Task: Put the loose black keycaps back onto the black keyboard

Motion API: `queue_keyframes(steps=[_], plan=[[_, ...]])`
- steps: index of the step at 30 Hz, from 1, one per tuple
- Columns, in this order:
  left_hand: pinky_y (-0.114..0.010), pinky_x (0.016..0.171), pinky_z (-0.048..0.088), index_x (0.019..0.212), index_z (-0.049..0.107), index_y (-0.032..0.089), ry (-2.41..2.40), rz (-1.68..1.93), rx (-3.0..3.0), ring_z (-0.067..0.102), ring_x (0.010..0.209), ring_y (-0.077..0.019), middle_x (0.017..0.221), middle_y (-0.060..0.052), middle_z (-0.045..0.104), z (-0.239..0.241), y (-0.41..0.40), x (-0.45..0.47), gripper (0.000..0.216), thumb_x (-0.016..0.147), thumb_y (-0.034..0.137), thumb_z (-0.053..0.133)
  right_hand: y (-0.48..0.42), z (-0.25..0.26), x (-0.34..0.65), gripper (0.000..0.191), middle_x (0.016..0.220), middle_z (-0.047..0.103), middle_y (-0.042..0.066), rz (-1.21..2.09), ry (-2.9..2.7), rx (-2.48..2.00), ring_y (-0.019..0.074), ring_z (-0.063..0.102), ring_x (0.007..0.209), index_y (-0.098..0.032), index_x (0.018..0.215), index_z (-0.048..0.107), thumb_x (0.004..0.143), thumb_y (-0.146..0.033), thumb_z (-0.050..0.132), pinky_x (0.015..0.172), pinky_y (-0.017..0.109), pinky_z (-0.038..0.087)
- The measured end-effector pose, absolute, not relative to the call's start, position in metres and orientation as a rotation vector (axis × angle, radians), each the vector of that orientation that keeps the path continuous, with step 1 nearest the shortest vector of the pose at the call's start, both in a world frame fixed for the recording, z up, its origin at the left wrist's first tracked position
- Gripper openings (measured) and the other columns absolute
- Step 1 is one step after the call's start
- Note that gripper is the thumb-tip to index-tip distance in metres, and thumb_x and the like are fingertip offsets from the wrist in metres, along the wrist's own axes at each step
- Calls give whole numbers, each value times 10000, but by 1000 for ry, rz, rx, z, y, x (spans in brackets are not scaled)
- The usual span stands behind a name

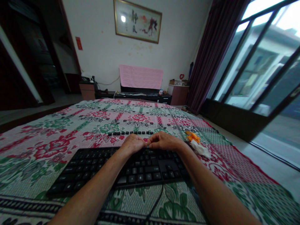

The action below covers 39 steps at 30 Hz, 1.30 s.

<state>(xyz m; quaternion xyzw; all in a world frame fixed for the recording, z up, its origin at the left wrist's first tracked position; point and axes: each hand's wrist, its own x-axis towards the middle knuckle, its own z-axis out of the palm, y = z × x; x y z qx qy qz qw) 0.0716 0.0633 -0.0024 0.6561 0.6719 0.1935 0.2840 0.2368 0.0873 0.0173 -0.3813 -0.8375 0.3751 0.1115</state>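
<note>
A black keyboard [98, 168] lies on a floral cloth, its cable [157, 200] running toward me. My left hand [132, 143] and my right hand [164, 141] meet at the keyboard's far edge, fingertips pinched together. What they pinch is too small to make out. A row of loose black keycaps [130, 133] lies on the cloth just beyond my hands.
A flower-patterned cloth [47, 140] covers the table. An orange and white item [195, 143] lies right of the keyboard. Beyond stand a TV under a pink cover [140, 77], a low cabinet [133, 95], a dark curtain [211, 56] and large glass doors [262, 72].
</note>
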Motion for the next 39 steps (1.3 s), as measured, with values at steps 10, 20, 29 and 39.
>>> queue_keyframes(steps=[10,20,29,39], plan=[[-195,452,311,615,654,203,1790,550,1775,474,520,-99,540,30,564,1,61,72,193,537,314,517,90,16,237,230,713,617,19,742,-2584,-1029,108,520,643,-160,794,654,629,-260,528,563,190,373],[-191,503,342,685,656,209,1826,620,1876,526,597,-116,629,6,624,-9,61,71,212,578,317,508,97,17,246,309,747,629,18,809,-2360,-1182,109,528,637,-151,891,625,711,-317,436,560,206,392],[-180,548,356,747,660,217,1922,647,1833,546,631,-115,671,8,647,14,64,22,254,586,275,472,132,7,245,337,894,626,54,336,-2249,-1515,150,549,809,-143,951,604,639,-196,489,735,236,387],[-174,473,312,673,661,212,1814,460,1942,502,545,-95,593,15,614,20,57,13,239,567,329,481,129,10,228,203,638,628,46,266,-2312,-1545,144,535,602,-148,683,658,618,-209,476,560,229,362]])
